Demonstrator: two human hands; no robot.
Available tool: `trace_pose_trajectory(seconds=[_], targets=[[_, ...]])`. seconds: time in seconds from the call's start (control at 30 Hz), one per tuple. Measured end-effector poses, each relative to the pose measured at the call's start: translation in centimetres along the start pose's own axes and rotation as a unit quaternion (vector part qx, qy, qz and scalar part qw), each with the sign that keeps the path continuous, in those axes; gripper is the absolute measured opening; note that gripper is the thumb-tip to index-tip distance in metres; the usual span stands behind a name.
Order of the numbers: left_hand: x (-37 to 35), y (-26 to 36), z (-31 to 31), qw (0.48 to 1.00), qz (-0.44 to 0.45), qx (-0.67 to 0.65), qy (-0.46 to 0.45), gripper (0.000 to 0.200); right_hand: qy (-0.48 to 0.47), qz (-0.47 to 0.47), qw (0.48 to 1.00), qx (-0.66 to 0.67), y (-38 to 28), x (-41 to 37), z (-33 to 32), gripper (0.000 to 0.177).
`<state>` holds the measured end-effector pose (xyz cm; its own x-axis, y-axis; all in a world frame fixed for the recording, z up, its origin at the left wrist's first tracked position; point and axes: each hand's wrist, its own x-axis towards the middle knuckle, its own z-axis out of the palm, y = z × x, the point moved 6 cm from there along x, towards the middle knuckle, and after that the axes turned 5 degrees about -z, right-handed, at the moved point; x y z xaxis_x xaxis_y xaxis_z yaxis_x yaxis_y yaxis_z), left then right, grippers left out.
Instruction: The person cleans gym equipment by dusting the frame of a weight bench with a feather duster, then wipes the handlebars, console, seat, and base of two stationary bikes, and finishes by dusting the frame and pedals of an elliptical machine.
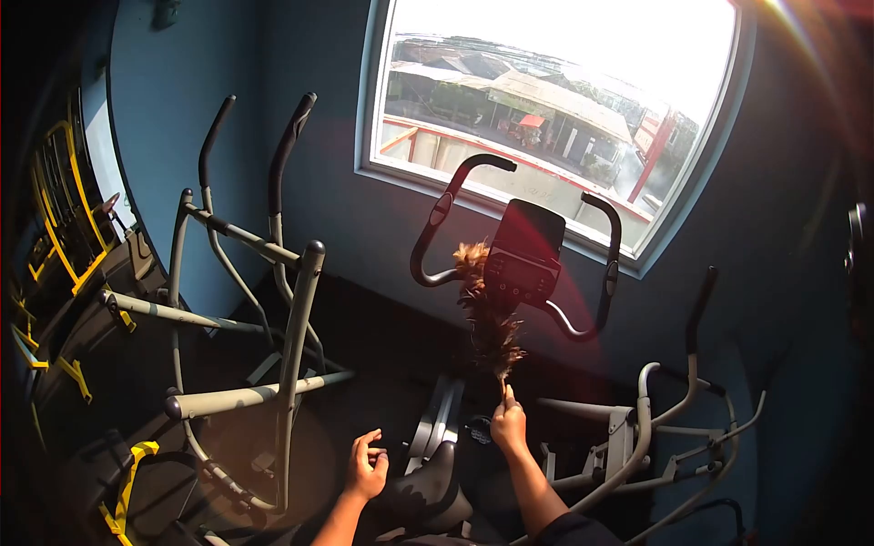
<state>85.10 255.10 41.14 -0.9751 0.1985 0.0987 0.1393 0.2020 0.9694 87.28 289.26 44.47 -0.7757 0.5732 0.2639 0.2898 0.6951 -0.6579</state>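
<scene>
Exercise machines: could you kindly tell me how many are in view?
3: a grey-framed machine at left, the bike in the middle by the feather duster, another machine at right. Yellow-trimmed gear in the dark far left may hide more.

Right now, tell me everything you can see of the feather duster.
The feather duster is a long plume of ragged brown and tan feathers. It stands nearly upright, leaning slightly left, its base gripped in the right hand, which hides the handle. Its tip reaches the left edge of the exercise bike's console and seems to brush it.
</scene>
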Motion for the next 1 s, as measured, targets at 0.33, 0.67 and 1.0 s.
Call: trace_pose_trajectory(seconds=[0.33,0.67,1.0], targets=[[-1.8,-1.3,-0.8,0.997,-0.052,0.021,-0.055,0.048,-0.220,0.151,0.856,0.443,-17.9,6.5,-1.0,0.030],[-0.9,-0.7,0.9,0.996,-0.023,0.024,-0.086,0.048,-0.109,0.000,0.931,0.348,-17.8,3.3,5.4,0.056],[-1.3,-0.7,-1.3,0.995,-0.058,0.045,-0.073,0.048,0.034,-0.029,0.925,0.378,-15.1,-3.7,9.6,0.054]])
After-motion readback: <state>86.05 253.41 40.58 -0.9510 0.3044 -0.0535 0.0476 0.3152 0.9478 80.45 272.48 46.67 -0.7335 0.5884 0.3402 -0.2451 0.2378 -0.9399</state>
